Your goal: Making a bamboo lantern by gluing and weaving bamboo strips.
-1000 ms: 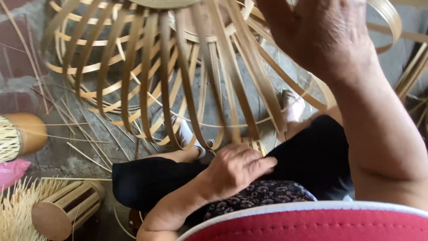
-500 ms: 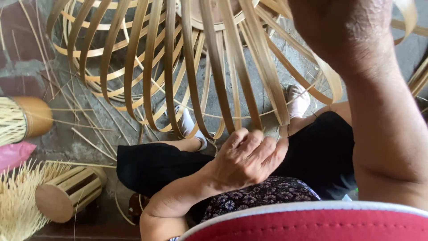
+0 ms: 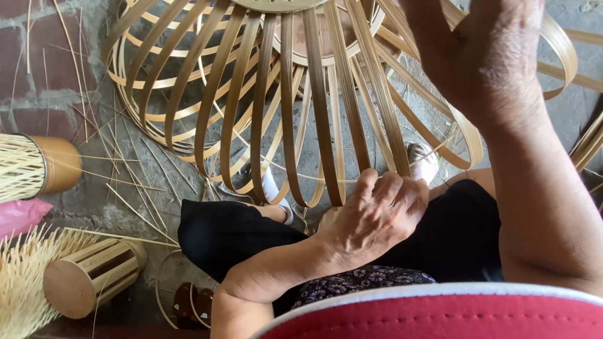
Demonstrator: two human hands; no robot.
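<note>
- Soft, even daylight fills the scene; nothing is dim and no hard glare shows
- The bamboo strip frame [image 3: 282,107] catches the brightest light, and its slats throw faint, thin shadows on the grey floor [image 3: 113,188]
- The right hand [image 3: 483,56], close to the lens, looks slightly soft, perhaps from motion
- The left hand [image 3: 377,220] is sharp
- The red edge [image 3: 440,314] at the bottom is out of focus
- Edges bow a little, as with a wide lens

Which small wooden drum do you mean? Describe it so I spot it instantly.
Start at the big bamboo-strip cage overhead, then drop to the floor's lower left corner. The drum lies on its side beside a fan of thin splints; unlike the woven cylinder above, it has slatted sides.
</note>
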